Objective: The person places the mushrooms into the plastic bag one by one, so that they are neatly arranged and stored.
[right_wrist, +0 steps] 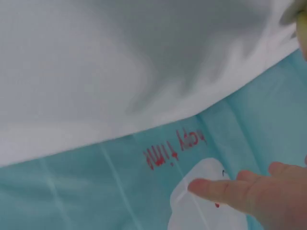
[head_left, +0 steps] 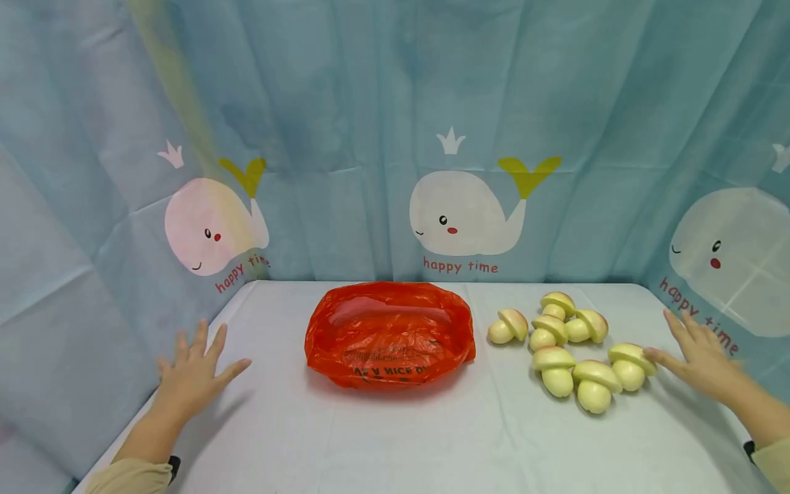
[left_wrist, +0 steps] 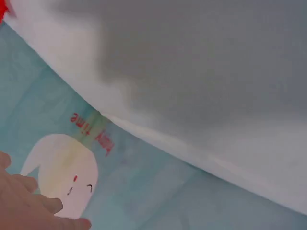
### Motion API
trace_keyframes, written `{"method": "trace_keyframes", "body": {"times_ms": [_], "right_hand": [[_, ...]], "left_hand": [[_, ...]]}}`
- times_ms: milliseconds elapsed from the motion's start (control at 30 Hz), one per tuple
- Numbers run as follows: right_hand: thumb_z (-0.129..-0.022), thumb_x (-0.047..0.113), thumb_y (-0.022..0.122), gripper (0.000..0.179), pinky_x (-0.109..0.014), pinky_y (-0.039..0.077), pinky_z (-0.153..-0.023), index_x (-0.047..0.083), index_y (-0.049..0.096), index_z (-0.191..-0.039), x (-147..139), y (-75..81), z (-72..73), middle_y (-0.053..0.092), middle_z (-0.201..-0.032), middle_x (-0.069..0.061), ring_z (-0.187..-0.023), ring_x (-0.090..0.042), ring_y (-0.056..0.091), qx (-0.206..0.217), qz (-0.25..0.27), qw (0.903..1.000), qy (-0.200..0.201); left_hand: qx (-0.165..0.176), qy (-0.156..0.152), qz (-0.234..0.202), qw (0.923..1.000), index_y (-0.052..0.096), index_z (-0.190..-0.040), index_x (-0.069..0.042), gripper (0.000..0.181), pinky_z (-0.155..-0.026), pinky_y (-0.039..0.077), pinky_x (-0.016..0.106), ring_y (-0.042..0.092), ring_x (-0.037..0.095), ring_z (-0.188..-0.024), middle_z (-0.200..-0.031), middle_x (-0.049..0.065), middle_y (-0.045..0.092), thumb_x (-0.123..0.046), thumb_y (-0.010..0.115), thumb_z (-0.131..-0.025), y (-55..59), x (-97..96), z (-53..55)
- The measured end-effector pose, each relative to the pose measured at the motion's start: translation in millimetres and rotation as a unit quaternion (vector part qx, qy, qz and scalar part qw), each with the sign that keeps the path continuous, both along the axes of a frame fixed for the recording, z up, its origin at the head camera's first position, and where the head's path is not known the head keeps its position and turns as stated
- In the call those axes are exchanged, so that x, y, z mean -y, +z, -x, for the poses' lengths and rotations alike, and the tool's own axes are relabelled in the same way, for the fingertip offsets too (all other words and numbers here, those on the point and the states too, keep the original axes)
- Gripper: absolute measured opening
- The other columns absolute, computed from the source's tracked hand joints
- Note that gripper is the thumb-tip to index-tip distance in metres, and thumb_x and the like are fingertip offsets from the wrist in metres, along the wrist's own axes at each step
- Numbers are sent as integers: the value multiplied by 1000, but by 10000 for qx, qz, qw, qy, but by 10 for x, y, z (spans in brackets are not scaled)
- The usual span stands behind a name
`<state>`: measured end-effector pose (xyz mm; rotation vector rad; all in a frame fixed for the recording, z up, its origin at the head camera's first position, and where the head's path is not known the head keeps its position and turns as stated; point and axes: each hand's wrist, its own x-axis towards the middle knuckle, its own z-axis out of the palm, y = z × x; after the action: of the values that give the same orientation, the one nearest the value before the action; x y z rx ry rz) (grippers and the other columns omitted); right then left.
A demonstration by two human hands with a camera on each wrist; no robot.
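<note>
My left hand point(head_left: 194, 381) hovers over the left side of the table, fingers spread and holding nothing. On the right, my right hand point(head_left: 706, 360) is also spread and holds nothing, its thumb near the rightmost toy mushroom point(head_left: 629, 370). Several pale yellow-green mushrooms lie in a loose group, with one mushroom point(head_left: 509, 326) apart toward the bag. A red plastic bag point(head_left: 389, 370) with printed letters sits mouth open near the table's back middle, between the hands. Fingers of the left hand point(left_wrist: 29, 201) and right hand point(right_wrist: 254, 191) show in the wrist views.
The table point(head_left: 395, 446) has a white cover. Blue curtains point(head_left: 345, 137) with printed whales stand along its back and sides, close to both hands. Shadows of the hands fall on the white surface.
</note>
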<state>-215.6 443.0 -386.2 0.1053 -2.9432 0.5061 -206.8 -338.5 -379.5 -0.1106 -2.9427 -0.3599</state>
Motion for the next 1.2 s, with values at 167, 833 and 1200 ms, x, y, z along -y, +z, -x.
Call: {"method": "trace_keyframes", "body": {"times_ms": [167, 833, 1200], "right_hand": [[-100, 41, 49, 90, -83, -1, -93, -2, -11, -151, 27, -52, 24, -12, -148, -42, -129, -68, -9, -110, 387, 9982, 446], [-101, 40, 45, 88, -73, 37, -86, -18, -5, -144, 173, 11, 56, 15, -134, -56, -118, -71, 24, 1779, 1271, 9737, 635], [-99, 34, 53, 76, -70, 38, -88, -21, 22, -140, 254, -31, 61, 29, -134, -50, -117, -66, 33, 1230, 1028, 9858, 491]], "left_hand": [[140, -425, -1305, 9904, 9, -153, 2, 88, -93, 9, 83, -2, 63, -135, -153, 37, -2, -44, 56, -95, 56, -187, 14], [1263, -806, -4120, 8988, 34, -150, -3, 55, -108, 30, 57, 17, 50, -141, -159, 24, 12, -8, 53, -98, 272, -1021, 221], [1567, -391, -4519, 8773, 30, -151, -6, 57, -107, 32, 58, 18, 51, -139, -159, 24, 8, -5, 51, -98, 200, -1120, 367]]}}
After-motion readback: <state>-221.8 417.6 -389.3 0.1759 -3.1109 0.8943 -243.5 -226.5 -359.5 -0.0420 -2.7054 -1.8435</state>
